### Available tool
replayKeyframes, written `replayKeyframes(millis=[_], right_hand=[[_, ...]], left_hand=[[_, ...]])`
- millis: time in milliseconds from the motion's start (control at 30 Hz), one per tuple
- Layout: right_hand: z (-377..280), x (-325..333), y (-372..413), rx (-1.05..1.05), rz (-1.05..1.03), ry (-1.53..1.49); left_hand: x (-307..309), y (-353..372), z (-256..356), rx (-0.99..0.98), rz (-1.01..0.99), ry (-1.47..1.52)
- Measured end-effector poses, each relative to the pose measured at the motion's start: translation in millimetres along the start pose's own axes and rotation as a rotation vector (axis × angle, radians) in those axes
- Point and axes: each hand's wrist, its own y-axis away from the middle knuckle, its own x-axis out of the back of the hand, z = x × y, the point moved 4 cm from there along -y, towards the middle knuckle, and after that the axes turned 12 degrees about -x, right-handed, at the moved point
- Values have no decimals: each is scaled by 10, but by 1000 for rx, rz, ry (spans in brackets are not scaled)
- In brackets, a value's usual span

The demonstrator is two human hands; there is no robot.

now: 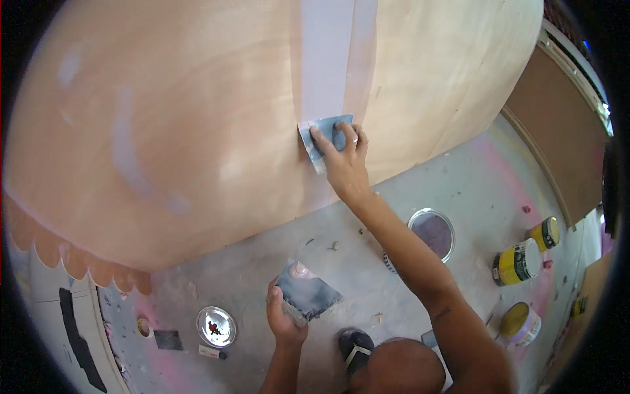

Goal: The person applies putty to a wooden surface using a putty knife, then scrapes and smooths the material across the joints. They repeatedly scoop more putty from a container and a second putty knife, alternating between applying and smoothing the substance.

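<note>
My right hand (348, 164) presses a thin grey-blue spreader (321, 125) flat against a large curved plywood panel (216, 98). The spreader lies at the lower part of a pale lilac band of filler (323, 59) that runs up the panel. Lower down, my left hand (286, 323) grips a dark, roughly square mixing plate (314, 297) by its left edge. A dab of pinkish filler (299, 270) sits near the plate's upper corner, and smears cover its face. The fingers under the plate are mostly hidden.
An open round tin (431, 235) stands partly behind my right forearm. At right are yellow tins (518, 262) and an open tub (520, 324). A round metal lid (216, 327) and a small tube (212, 352) lie at left. A brown board (558, 131) leans at far right.
</note>
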Motion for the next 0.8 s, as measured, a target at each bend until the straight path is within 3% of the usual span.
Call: replayKeyframes(millis=[167,233,267,333,400,467,500,567,600,667,700,767,800], right_hand=[[79,-163,465,10,-73,21],[84,-106,672,-46,-311,71],[77,24,788,-47,-311,69],[89,230,1065,-327,-805,-266],[-185,814,1102,-257,-677,-791],[-444,1359,1150,22,-657,-1029],[-549,1412,1249,24,-659,-1029],[-744,1533,1337,53,-555,-1310],[-661,1488,1334,61,-545,-1306],[-357,1136,1370,-87,-894,-874],[-263,1147,1287,123,-988,-594],[-58,1360,1134,-77,-812,-696],[93,1462,1157,-362,-692,-804]], left_hand=[[57,7,-69,5,72,16],[56,5,-99,0,86,22],[52,6,-99,-6,96,30],[-5,12,-96,34,139,144],[-61,20,-96,76,187,258],[-140,65,-85,174,178,515],[-146,78,-79,172,179,517],[-211,79,-76,167,125,364],[-268,94,-45,164,112,365],[-410,122,145,-12,-48,90],[-492,119,237,-66,-54,9],[-614,5,371,-95,-68,22],[-652,-38,430,-117,-68,38]])
